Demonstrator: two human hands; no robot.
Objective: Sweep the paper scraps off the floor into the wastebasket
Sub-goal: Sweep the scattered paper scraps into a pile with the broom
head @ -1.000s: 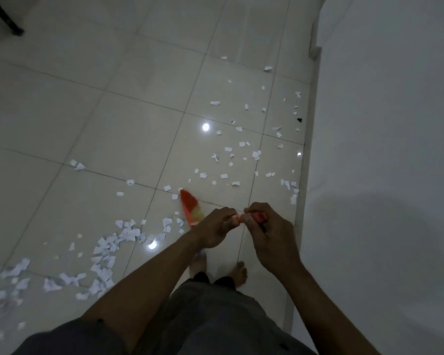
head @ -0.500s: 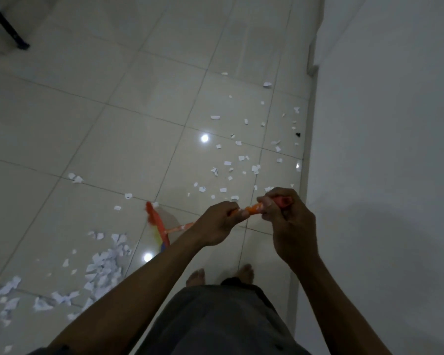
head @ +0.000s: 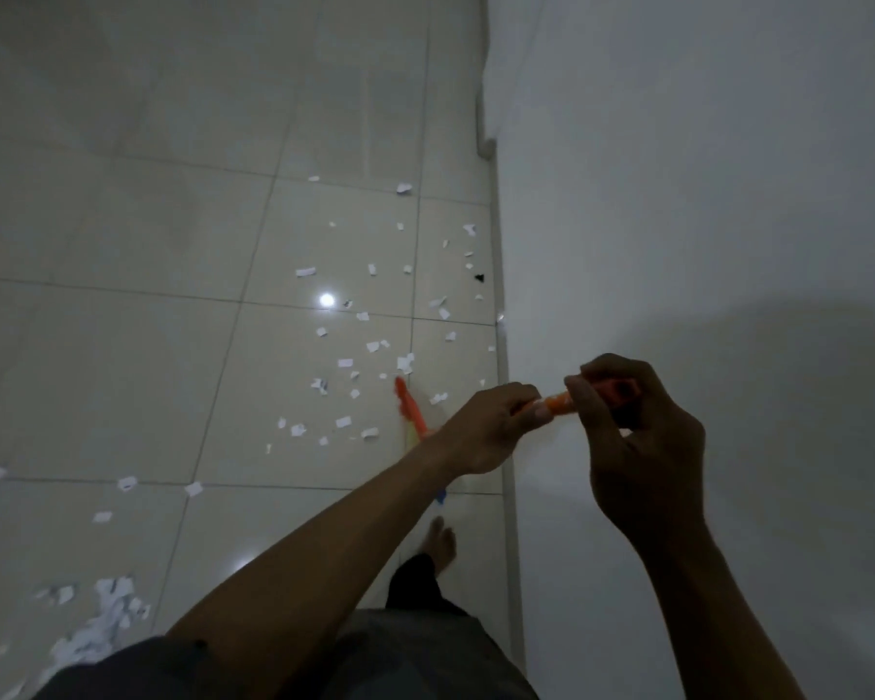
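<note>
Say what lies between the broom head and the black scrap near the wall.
Head view: scattered white paper scraps lie on the tiled floor between the broom head and the black scrap.

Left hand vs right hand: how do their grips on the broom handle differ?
The left hand grips the orange broom handle lower, toward the broom head; the right hand holds its top end. The left hand shows mostly over the floor, the right hand against the wall. Both curl round the handle.
</note>
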